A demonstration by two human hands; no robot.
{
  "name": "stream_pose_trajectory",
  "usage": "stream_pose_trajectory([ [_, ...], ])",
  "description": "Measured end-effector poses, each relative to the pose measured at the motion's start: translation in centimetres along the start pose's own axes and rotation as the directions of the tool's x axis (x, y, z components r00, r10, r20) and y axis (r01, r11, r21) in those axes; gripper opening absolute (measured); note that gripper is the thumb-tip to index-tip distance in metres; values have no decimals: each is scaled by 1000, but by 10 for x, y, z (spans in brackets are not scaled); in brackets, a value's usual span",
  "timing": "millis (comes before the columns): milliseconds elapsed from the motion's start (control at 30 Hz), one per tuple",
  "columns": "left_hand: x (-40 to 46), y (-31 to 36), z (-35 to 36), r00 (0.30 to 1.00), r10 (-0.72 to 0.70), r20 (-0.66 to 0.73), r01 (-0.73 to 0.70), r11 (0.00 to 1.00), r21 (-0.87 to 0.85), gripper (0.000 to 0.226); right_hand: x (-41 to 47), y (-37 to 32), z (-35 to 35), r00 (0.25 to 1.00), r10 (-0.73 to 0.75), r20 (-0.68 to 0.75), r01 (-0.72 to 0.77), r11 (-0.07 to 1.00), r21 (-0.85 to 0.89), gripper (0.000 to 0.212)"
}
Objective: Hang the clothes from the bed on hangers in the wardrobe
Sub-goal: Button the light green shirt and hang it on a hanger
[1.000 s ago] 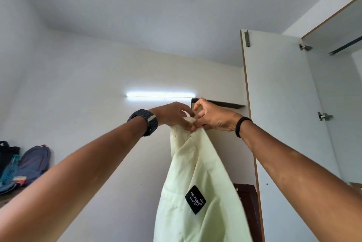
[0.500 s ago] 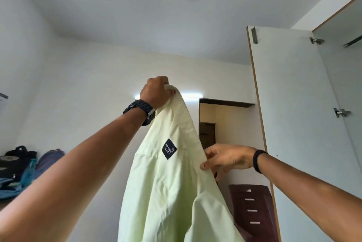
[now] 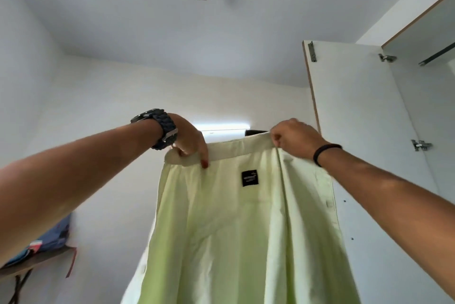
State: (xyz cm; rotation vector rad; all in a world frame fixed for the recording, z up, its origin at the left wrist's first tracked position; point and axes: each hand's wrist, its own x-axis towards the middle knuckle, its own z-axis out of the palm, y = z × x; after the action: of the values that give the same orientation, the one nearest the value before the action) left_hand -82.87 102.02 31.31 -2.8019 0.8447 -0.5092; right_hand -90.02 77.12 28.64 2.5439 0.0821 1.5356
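Observation:
A pale green shirt (image 3: 234, 230) hangs spread out in front of me, held up high by its collar band, with a small black label (image 3: 250, 178) showing just below the band. My left hand (image 3: 190, 141), with a dark watch on its wrist, pinches the left end of the collar. My right hand (image 3: 294, 139), with a black band on its wrist, grips the right end. The shirt's lower part runs out of the frame. No hanger is in view.
The open white wardrobe door (image 3: 357, 131) stands at the right, with the wardrobe's inside and a dark rail (image 3: 438, 55) beyond it. At the lower left a shelf (image 3: 34, 262) carries bags. A lit tube lamp (image 3: 221, 125) is on the far wall.
My right hand has risen from the shirt's side to the collar's right end. My left hand now holds the left end. The shirt has gone from a bunched drape to spread wide.

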Motion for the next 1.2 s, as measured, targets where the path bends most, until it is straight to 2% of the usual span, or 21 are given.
stream_pose_trajectory([
  [100, 6, 9, 0, 987, -144, -66, 132, 978, -160, 45, 0, -16, 7, 999, 4, 52, 10, 961, -275, 27],
  [200, 10, 13, -2, 982, -186, -41, 158, 914, -375, 34, -1, -24, 5, 985, 109, 134, -63, 949, -309, 34],
  [300, 7, 18, -6, 987, -158, 2, 117, 721, -683, 32, 8, -27, -4, 932, 228, 283, -201, 972, -123, 26],
  [367, 1, 20, -11, 995, -98, 18, 73, 604, -794, 27, 15, -25, -12, 890, 265, 371, -322, 941, 101, 19],
  [400, -2, 19, -12, 998, -55, 13, 43, 580, -813, 28, 18, -22, -18, 878, 257, 404, -353, 918, 182, 17],
  [467, -7, 14, -14, 1000, -15, -23, -9, 610, -792, 37, 20, -15, -34, 876, 201, 439, -335, 908, 251, 17],
  [533, -10, 8, -17, 997, -19, -75, -44, 669, -742, 42, 17, -9, -49, 875, 147, 461, -304, 908, 288, 27],
  [633, -14, 5, -26, 994, -2, -106, -70, 743, -666, 29, 14, -4, -68, 802, 52, 594, -359, 837, 413, 27],
  [700, -16, 7, -33, 994, 6, -107, -70, 796, -601, 33, 15, -2, -77, 753, 11, 658, -378, 825, 420, 24],
  [767, -18, 12, -39, 993, -4, -114, -56, 856, -514, 45, 17, -2, -83, 754, 6, 657, -352, 849, 395, 19],
  [867, -23, 16, -43, 985, -41, -170, -32, 916, -401, 53, 15, -6, -91, 806, 29, 591, -304, 877, 372, 16],
  [967, -36, 17, -50, 973, -66, -220, -29, 915, -402, 51, 12, -9, -98, 840, 44, 540, -311, 855, 414, 24],
  [1100, -56, 19, -65, 930, -78, -358, -159, 793, -588, 9, 11, -14, -112, 883, 4, 470, -331, 715, 616, 24],
  [1133, -61, 18, -70, 906, -95, -412, -206, 751, -627, 9, 12, -15, -117, 900, 4, 435, -321, 682, 657, 25],
  [1200, -71, 17, -84, 849, -156, -506, -272, 691, -670, 23, 18, -16, -128, 934, 27, 358, -297, 618, 728, 29],
])
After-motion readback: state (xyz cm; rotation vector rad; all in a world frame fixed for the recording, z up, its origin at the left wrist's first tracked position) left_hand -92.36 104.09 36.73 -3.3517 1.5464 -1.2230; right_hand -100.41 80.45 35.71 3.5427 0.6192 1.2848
